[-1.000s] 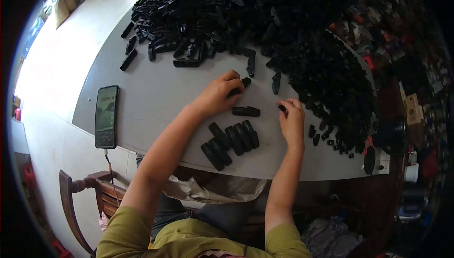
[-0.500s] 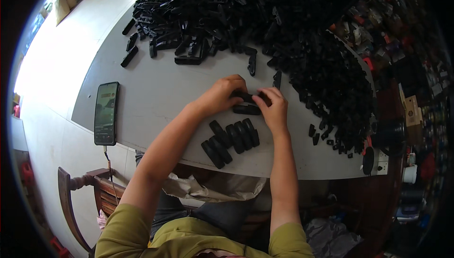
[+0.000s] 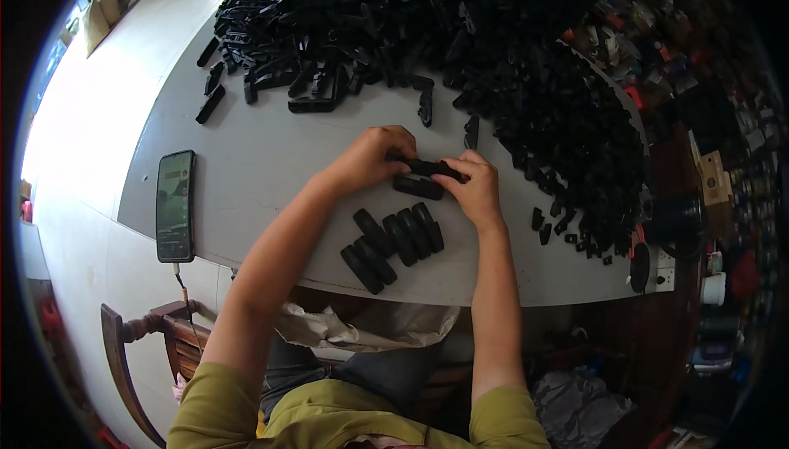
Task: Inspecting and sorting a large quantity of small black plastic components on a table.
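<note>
2 bare hands working close together above a grey table, near its middle. Left hand: thumb and fingers pinching the left end of a long black piece. Right hand: thumb and fingers pinched together at the right end of the same piece; cannot tell whether a smaller part sits under them. Piece lies roughly level, spanning the gap between the hands

Just nearer the body, a single black casing on the tabletop. Nearer again, a cluster of rounded black pieces, set side by side, 2 of them at its lower left

Far side: a broad heap of black parts; smaller black bits spread down the right. 1 loose black part just beyond the right hand. Phone at the left edge, screen lit, cable hanging down
</note>
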Demonstrator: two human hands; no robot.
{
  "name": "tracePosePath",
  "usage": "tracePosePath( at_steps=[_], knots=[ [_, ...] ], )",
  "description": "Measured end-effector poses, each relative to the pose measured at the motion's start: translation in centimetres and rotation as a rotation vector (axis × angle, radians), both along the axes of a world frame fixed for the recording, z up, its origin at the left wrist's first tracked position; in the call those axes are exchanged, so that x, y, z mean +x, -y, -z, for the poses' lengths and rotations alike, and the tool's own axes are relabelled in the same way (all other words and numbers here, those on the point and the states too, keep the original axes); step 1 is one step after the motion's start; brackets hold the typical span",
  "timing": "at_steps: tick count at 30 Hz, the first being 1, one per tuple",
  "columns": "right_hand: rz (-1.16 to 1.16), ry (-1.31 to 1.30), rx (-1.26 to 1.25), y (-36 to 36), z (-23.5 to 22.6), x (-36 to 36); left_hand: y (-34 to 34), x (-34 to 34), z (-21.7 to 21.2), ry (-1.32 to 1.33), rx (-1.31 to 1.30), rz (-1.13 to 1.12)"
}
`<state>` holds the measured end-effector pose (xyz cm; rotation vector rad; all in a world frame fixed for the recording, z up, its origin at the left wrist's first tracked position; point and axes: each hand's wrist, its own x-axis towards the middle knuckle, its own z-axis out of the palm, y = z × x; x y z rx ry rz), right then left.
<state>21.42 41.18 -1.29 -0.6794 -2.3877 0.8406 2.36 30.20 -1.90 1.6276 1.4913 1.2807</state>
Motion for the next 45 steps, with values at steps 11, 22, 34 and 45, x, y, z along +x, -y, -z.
tracePosePath(
  at_steps=[11,22,34,45],
  knots=[
    [-0.098,-0.149,-0.071,0.7,0.0,-1.2,0.2,-0.3,-0.2,0.0,-0.037,0.059],
    [0.825,0.202,0.278,-4.3,1.1,3.6,-5.9,-2.0,-1.2,-1.0,0.163,-0.227],
    [0.818,0.185,0.263,-5.7,2.0,4.8,-2.2,0.7,0.3,-0.638,0.149,-0.268],
    [0.747,0.301,0.279,-5.2,1.9,4.4,0.2,0.2,1.5,-0.513,0.19,-0.216]
  ],
)
